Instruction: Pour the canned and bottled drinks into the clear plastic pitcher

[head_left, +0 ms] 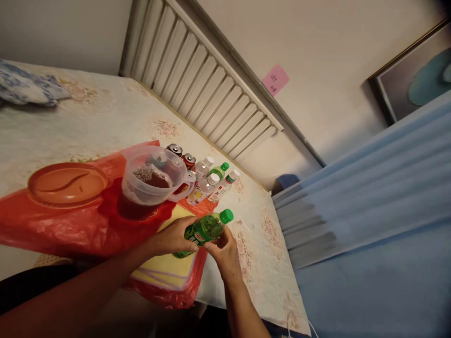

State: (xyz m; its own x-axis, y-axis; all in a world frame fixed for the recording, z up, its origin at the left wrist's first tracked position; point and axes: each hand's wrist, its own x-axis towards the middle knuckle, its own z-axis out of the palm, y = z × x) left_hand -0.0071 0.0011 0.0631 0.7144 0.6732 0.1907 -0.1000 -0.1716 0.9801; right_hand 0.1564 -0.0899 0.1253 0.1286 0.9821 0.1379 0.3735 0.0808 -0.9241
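Note:
A green-labelled drink bottle with a green cap is tilted above the yellow cloth, its cap towards the upper right. My left hand wraps round the lower part of the bottle. On its other side, my right hand grips it below the cap, with some fingers hidden behind it. The cap looks closed. Just beyond my left hand stands a clear plastic jug holding dark, foamy liquid, its handle pointing right. An orange lid lies left of the jug.
Red plastic sheeting lies under the jug and cloth. Behind the jug are drink cans and several bottles. A radiator runs along the wall; a blue curtain hangs right. Patterned fabric lies far left on the floral tablecloth.

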